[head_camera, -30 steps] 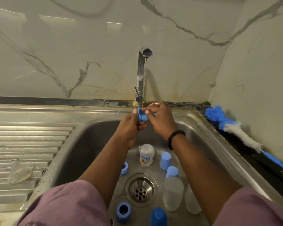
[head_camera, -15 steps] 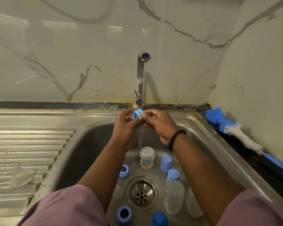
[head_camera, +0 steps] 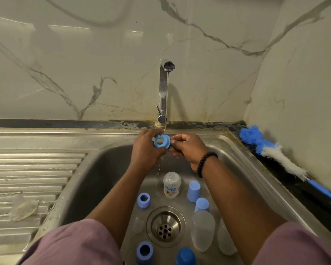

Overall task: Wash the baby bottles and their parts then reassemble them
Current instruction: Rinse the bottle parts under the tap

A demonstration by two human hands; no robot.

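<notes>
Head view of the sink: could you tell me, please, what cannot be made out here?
- Dark blue cap: cut off by the bottom edge.
- Clear teat beside the drain: partly hidden by the left forearm.
- Right hand: whether its fingers pinch the blue ring is unclear.
- Bottle label: too small to read.

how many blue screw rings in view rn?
3. One blue ring held in the left hand under the tap; one on the sink floor left of the drain; one at the bottom edge. The arms may hide others.
</notes>
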